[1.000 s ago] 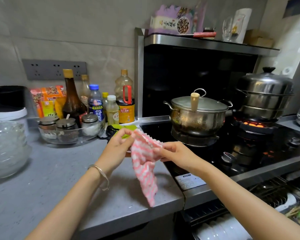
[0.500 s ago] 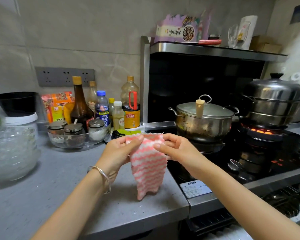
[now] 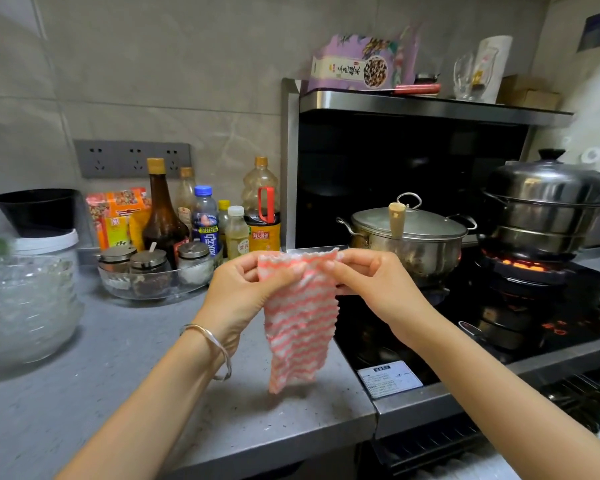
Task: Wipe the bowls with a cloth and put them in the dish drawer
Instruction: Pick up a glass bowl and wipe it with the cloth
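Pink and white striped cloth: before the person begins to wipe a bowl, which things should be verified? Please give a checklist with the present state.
1. Grip: left hand and right hand both pinch the top edge of the pink and white striped cloth: ok.
2. Cloth hangs spread open, not bunched: ok.
3. Cloth is apart from the lit burner under the stacked steel steamer pot: ok.
4. Bowl in hand: not ok; the stack of clear glass bowls stands untouched at the left on the grey countertop.
5. Dish drawer open: cannot tell; only a dark rack shows at the lower right.
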Demonstrator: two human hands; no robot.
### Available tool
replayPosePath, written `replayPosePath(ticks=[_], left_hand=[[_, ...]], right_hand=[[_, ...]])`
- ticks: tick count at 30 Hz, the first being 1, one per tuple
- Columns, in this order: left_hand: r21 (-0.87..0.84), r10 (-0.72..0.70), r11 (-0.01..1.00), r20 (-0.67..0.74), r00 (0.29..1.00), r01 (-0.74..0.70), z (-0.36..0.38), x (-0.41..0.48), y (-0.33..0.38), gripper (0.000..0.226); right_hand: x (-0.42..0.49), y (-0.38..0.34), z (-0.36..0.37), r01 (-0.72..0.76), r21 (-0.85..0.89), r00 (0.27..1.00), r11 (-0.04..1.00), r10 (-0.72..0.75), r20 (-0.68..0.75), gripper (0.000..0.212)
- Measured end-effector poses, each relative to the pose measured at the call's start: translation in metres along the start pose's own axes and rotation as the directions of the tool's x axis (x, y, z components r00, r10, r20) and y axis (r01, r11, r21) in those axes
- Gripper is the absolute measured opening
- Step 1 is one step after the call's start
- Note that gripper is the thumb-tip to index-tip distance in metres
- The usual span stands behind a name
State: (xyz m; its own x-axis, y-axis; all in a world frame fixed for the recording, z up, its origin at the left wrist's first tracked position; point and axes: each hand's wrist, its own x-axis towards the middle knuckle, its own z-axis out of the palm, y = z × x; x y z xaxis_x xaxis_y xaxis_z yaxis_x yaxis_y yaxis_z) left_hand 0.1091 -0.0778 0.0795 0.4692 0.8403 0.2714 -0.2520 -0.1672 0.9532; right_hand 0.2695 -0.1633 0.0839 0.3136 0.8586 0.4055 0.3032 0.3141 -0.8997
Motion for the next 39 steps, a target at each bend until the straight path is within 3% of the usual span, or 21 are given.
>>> replayPosePath(ticks=[4, 9, 11, 13, 18, 20, 25, 29, 32, 35, 39], left_hand=[[0.005, 0.037, 0.999, 0.033, 0.999, -0.038, 0.007, 0.004, -0.002, 0.04], [-0.003, -0.206, 0.976, 0.3, 0.932, 0.217, 0.004, -0.002, -0.025, 0.053], [-0.012, -0.183, 0.981, 0.276, 0.944, 0.193, 0.001, -0.005, -0.032, 0.044], [0.013, -0.105, 0.995, 0.164, 0.981, 0.104, -0.001, -0.005, -0.033, 0.031], [0.04, 0.121, 0.992, -0.029, 0.992, -0.12, -0.002, -0.004, -0.028, 0.018], [0.032, 0.143, 0.989, -0.004, 0.99, -0.143, -0.005, -0.006, -0.027, 0.017], [0.141, 0.016, 0.989, 0.18, 0.984, -0.042, -0.02, -0.008, -0.039, 0.027], [0.096, -0.063, 0.995, 0.232, 0.971, 0.041, -0.03, -0.009, -0.041, 0.028], [0.053, -0.095, 0.995, 0.347, 0.933, 0.081, -0.034, -0.008, -0.038, 0.035], [-0.122, -0.138, 0.973, 0.374, 0.917, 0.197, -0.029, -0.003, -0.032, 0.046], [-0.321, -0.112, 0.923, 0.305, 0.946, 0.213, -0.023, 0.01, -0.019, 0.046]], right_hand=[[0.005, 0.0, 0.007, -0.006, 0.064, 1.0, 0.998, 0.008, -0.029, 0.023], [0.018, -0.011, 0.012, 0.116, -0.064, 0.986, 0.991, -0.122, -0.114, 0.019], [0.021, -0.01, 0.011, 0.147, -0.12, 0.98, 0.982, -0.161, -0.114, 0.018], [0.023, -0.007, 0.014, 0.149, -0.136, 0.979, 0.979, -0.166, -0.123, 0.019], [0.026, -0.001, 0.031, 0.098, -0.031, 0.983, 0.995, -0.102, -0.152, 0.023], [0.032, -0.003, 0.036, 0.11, -0.037, 0.982, 0.993, -0.114, -0.153, 0.026], [0.048, -0.01, 0.044, 0.165, -0.11, 0.963, 0.98, -0.184, -0.196, 0.025], [0.055, -0.012, 0.04, 0.181, -0.151, 0.945, 0.972, -0.214, -0.246, 0.024], [0.055, -0.009, 0.04, 0.137, -0.117, 0.963, 0.984, -0.16, -0.217, 0.026], [0.052, -0.011, 0.041, 0.089, -0.047, 0.983, 0.995, -0.095, -0.16, 0.025], [0.049, -0.015, 0.035, 0.035, -0.003, 0.995, 0.999, -0.035, -0.088, 0.029]])
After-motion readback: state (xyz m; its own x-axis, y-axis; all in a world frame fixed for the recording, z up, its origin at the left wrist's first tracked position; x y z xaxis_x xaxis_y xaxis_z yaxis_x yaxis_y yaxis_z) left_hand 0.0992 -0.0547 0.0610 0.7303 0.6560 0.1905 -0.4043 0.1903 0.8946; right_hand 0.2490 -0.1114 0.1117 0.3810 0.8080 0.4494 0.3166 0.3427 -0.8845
